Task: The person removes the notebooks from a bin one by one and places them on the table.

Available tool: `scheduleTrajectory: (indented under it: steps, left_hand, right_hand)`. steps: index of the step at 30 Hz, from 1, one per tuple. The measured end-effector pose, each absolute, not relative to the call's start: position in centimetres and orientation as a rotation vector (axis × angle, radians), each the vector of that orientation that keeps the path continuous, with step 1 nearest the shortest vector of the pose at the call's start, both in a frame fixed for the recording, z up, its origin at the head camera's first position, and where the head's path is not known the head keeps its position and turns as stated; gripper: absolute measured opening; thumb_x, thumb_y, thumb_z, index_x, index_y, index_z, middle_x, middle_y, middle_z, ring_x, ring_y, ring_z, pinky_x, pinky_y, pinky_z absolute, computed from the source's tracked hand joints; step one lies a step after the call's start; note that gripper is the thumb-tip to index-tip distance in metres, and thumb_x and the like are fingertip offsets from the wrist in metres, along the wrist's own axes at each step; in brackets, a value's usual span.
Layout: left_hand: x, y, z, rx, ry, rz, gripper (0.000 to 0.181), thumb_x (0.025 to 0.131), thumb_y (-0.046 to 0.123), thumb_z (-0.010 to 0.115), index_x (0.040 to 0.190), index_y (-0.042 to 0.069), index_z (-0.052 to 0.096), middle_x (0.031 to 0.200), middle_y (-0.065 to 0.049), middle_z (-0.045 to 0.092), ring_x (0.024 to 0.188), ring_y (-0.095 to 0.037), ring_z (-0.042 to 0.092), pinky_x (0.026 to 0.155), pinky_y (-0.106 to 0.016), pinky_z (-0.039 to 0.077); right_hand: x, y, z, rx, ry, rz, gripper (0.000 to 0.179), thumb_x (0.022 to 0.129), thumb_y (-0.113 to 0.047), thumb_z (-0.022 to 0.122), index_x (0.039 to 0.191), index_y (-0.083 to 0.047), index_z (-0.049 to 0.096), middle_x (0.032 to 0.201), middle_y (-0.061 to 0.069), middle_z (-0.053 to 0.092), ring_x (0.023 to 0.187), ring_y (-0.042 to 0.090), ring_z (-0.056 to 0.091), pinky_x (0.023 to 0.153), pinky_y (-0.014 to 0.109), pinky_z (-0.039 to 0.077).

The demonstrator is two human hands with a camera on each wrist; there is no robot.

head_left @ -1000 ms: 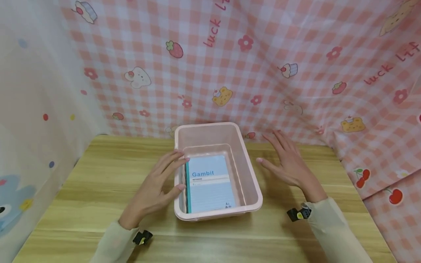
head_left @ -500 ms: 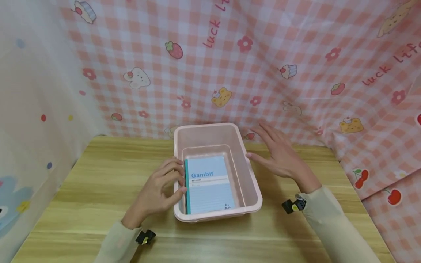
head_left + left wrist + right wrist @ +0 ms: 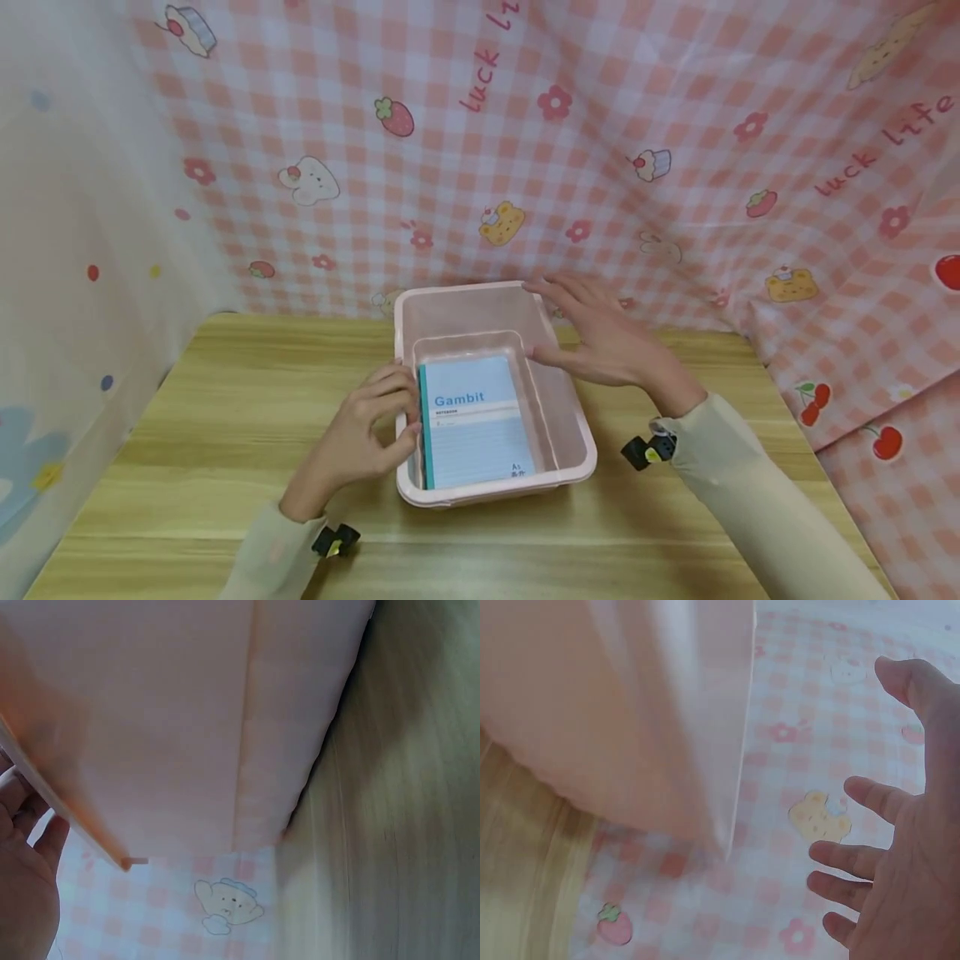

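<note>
A pale pink plastic basin (image 3: 510, 489) stands on the wooden table. Flat on its floor lies a light blue notebook (image 3: 480, 446) with a green spine and "Gambit" printed on the cover. My left hand (image 3: 360, 437) holds the basin's left rim, its fingers bent over the edge; in the left wrist view the fingers (image 3: 26, 802) meet the rim from outside. Above the basin's right side hovers my right hand (image 3: 603, 342), fingers and thumb spread, with nothing in it. The right wrist view shows that hand (image 3: 900, 840) apart from the basin wall (image 3: 615, 712).
Behind the table (image 3: 247, 400) hangs a pink checked cloth (image 3: 450, 150) with cartoon prints, close to the basin's far end. A white printed curtain (image 3: 67, 208) hangs along the left. Each wrist carries a small black camera.
My right hand has moved left, from beside the basin to over its right rim. The left hand's fingers have bent in over the left rim. Basin and notebook look unmoved.
</note>
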State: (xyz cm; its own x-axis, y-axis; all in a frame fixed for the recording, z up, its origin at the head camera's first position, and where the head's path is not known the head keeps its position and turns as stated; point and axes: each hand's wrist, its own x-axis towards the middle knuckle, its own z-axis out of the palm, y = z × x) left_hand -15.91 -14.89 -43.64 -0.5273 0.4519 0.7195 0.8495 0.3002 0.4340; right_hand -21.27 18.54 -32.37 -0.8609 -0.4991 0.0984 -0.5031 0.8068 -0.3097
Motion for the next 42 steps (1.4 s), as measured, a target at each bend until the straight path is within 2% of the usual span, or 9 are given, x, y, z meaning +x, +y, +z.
scheduleTrajectory:
  steps: [6, 11, 16, 20, 26, 36, 42]
  left_hand:
    - [-16.0, -14.5, -44.0, -1.146, -2.109, -1.171, 0.014, 0.074, 0.007, 0.064, 0.074, 0.019, 0.057, 0.088, 0.004, 0.063, 0.100, -0.016, 0.055, 0.124, -0.036, 0.031]
    - [-16.1, -14.3, -44.2, -1.148, -2.110, -1.187, 0.015, 0.074, 0.006, 0.063, 0.074, 0.019, 0.056, 0.089, 0.004, 0.062, 0.099, -0.016, 0.055, 0.125, -0.036, 0.029]
    - [-15.9, -14.5, -44.1, -1.144, -2.095, -1.210, 0.015, 0.073, 0.005, 0.062, 0.074, 0.019, 0.056, 0.088, 0.004, 0.061, 0.098, -0.016, 0.054, 0.124, -0.040, 0.030]
    - [-15.8, -14.5, -44.1, -1.139, -2.094, -1.220, 0.015, 0.073, 0.006, 0.061, 0.075, 0.019, 0.056, 0.089, 0.005, 0.061, 0.099, -0.015, 0.053, 0.124, -0.043, 0.031]
    - [-16.0, -14.3, -44.2, -1.140, -2.081, -1.227, 0.015, 0.072, 0.006, 0.060, 0.074, 0.019, 0.055, 0.089, 0.003, 0.062, 0.101, -0.016, 0.053, 0.126, -0.036, 0.027]
    - [-16.0, -14.3, -44.2, -1.129, -2.068, -1.217, 0.015, 0.071, 0.005, 0.059, 0.073, 0.020, 0.054, 0.088, 0.003, 0.061, 0.098, -0.017, 0.054, 0.125, -0.036, 0.027]
    - [-16.0, -14.2, -44.2, -1.143, -2.049, -1.216, 0.015, 0.072, 0.006, 0.059, 0.073, 0.020, 0.055, 0.087, 0.003, 0.061, 0.096, -0.017, 0.055, 0.125, -0.036, 0.027]
  right_hand:
    - [-21.8, 16.4, -31.5, 0.862, -2.995, 0.501, 0.084, 0.088, -0.071, 0.059, 0.159, -0.039, 0.028, 0.164, 0.002, 0.032, 0.153, 0.031, 0.029, 0.118, 0.063, 0.031]
    - [-22.4, 14.5, -31.6, 0.868, -3.054, 0.462, 0.089, 0.086, -0.075, 0.056, 0.161, -0.037, 0.026, 0.166, 0.007, 0.029, 0.152, 0.035, 0.027, 0.120, 0.065, 0.024]
    - [-22.7, 12.4, -32.2, 0.894, -3.102, 0.403, 0.091, 0.085, -0.078, 0.054, 0.161, -0.038, 0.025, 0.165, 0.005, 0.029, 0.152, 0.035, 0.026, 0.120, 0.067, 0.018]
    - [-22.9, 11.2, -32.9, 0.908, -3.122, 0.346, 0.093, 0.085, -0.079, 0.053, 0.162, -0.036, 0.023, 0.163, 0.003, 0.030, 0.151, 0.034, 0.027, 0.120, 0.066, 0.019]
    - [-23.1, 9.7, -33.9, 0.924, -3.166, 0.314, 0.096, 0.084, -0.078, 0.055, 0.162, -0.034, 0.020, 0.163, 0.004, 0.031, 0.151, 0.034, 0.028, 0.122, 0.062, 0.022]
    - [-24.5, 7.5, -36.3, 0.964, -3.230, 0.217, 0.098, 0.083, -0.080, 0.056, 0.162, -0.033, 0.022, 0.170, 0.006, 0.024, 0.157, 0.033, 0.020, 0.123, 0.062, 0.022]
    - [-25.2, 5.7, -37.8, 0.976, -3.271, 0.026, 0.099, 0.083, -0.082, 0.053, 0.163, -0.032, 0.021, 0.166, 0.007, 0.027, 0.155, 0.033, 0.022, 0.123, 0.059, 0.022]
